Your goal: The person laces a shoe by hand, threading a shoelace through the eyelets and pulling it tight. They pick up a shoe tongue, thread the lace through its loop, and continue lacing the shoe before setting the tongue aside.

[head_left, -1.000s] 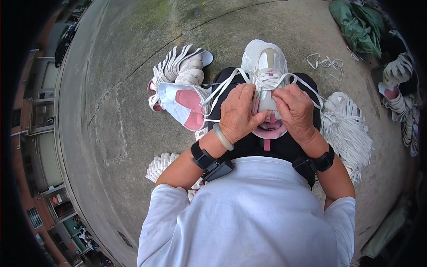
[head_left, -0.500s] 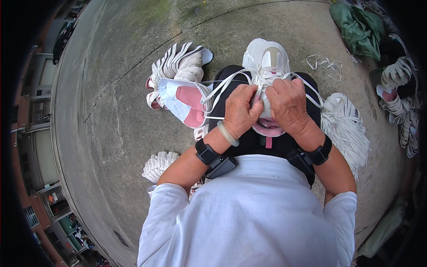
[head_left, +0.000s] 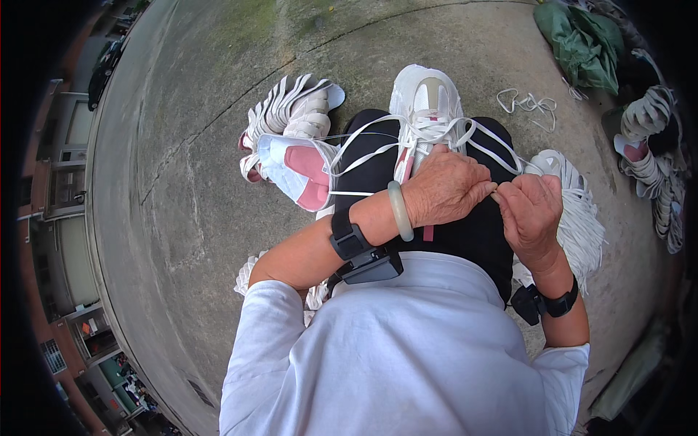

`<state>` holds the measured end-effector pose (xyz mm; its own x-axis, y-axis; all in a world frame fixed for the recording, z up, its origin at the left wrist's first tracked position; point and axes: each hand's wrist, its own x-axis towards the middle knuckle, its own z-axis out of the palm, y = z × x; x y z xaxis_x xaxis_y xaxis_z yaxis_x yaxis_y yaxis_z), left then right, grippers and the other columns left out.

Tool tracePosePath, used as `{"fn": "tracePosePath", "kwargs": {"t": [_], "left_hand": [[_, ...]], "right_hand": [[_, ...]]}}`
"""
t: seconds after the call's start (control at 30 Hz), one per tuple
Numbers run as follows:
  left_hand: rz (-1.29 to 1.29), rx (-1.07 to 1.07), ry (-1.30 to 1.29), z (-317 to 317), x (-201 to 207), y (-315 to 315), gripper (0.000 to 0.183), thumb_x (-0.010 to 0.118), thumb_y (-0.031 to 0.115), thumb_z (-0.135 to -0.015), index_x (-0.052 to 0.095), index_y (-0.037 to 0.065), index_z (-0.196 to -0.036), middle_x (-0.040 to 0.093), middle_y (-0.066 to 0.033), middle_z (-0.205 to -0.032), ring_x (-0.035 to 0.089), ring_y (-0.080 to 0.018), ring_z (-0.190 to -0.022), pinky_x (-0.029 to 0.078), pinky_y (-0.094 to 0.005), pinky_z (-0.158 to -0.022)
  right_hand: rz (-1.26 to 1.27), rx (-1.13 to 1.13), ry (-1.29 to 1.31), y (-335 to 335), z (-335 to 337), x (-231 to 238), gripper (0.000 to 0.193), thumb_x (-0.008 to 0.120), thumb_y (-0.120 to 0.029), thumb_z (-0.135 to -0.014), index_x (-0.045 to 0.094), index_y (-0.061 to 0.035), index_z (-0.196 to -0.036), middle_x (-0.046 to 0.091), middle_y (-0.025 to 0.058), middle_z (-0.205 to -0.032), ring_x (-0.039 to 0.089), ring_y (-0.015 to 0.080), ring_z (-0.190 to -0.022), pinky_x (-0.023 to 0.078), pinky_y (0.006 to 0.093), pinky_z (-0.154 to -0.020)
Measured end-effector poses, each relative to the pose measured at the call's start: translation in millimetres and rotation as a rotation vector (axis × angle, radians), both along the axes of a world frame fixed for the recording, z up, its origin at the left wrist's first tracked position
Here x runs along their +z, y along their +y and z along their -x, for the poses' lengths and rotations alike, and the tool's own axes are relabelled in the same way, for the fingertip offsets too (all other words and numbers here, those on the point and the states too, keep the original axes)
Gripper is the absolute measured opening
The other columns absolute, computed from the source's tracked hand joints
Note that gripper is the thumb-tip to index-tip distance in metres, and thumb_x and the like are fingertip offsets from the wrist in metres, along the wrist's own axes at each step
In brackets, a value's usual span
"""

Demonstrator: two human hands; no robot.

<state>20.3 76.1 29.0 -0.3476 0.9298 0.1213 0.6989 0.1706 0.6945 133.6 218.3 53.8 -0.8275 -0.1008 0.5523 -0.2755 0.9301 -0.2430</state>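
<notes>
A white sneaker with beige and pink parts lies across my black-clad thighs, toe pointing away. White shoelace runs through its eyelets and hangs in loose loops on both sides. My left hand is closed over the heel end of the sneaker and hides part of it. To the right of it, my right hand is closed in a pinch. Their fingertips meet on something tiny, too small to name. A shoe part with white and pink lining lies left of my legs, and a bundle of white laces hangs at the right.
Stacked white shoe uppers lie on the concrete ground at left. More stacks stand at far right, near a green bag. A loose lace lies beyond my right knee. Buildings line the left edge.
Both hands have left the sneaker's lacing and moved right, the right one farther. Their fingertips now meet beside the sneaker's heel end. The laces stay looped at both sides.
</notes>
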Motion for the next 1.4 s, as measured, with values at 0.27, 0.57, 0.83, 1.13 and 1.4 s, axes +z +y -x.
{"fn": "tracePosePath", "kwargs": {"t": [0.27,0.57,0.83,1.13,1.4], "left_hand": [[-0.039,0.103,-0.527,10,10,-9,0.006,0.061,0.007,-0.079,0.064,0.002,-0.079,0.061,-0.0111,-0.064,0.059,-0.0252,-0.054,0.045,-0.0311,-0.049],[-0.160,0.339,0.374,30,5,-38,0.012,0.064,0.006,-0.065,0.065,0.006,-0.078,0.061,-0.0081,-0.086,0.057,-0.0275,-0.080,0.043,-0.0383,-0.073],[-0.028,0.285,0.524,32,-18,-50,0.014,0.062,0.004,-0.059,0.060,0.003,-0.072,0.052,-0.0132,-0.111,0.045,-0.0365,-0.106,0.036,-0.0447,-0.088],[0.161,0.229,0.507,37,-6,-38,0.021,0.065,0.006,-0.056,0.066,0.006,-0.078,0.047,-0.0122,-0.117,0.040,-0.0348,-0.111,0.034,-0.0440,-0.089],[0.395,0.113,0.672,43,-5,-22,0.027,0.068,0.010,-0.055,0.069,0.009,-0.082,0.045,-0.0103,-0.116,0.037,-0.0338,-0.113,0.032,-0.0459,-0.091]], "right_hand": [[0.067,0.023,0.010,0,8,-5,0.016,0.066,-0.003,-0.066,0.057,-0.0042,-0.079,0.046,0.0042,-0.068,0.050,0.0206,-0.063,0.033,0.0346,-0.061],[0.297,0.072,-0.141,-25,42,-34,0.028,0.070,-0.014,-0.062,0.057,-0.0053,-0.085,0.051,0.0104,-0.106,0.049,0.0273,-0.102,0.035,0.0406,-0.084],[0.036,-0.006,-0.103,-34,52,-55,0.025,0.063,-0.009,-0.062,0.058,-0.0012,-0.085,0.050,0.0136,-0.111,0.044,0.0296,-0.110,0.033,0.0433,-0.088],[0.036,-0.069,-0.117,-44,63,-56,0.020,0.062,-0.009,-0.064,0.059,-0.0025,-0.083,0.055,0.0119,-0.102,0.051,0.0241,-0.093,0.037,0.0373,-0.073],[0.119,-0.128,-0.106,-47,65,-67,0.018,0.059,-0.008,-0.068,0.059,-0.0023,-0.085,0.054,0.0112,-0.102,0.051,0.0256,-0.095,0.038,0.0379,-0.074]]}}
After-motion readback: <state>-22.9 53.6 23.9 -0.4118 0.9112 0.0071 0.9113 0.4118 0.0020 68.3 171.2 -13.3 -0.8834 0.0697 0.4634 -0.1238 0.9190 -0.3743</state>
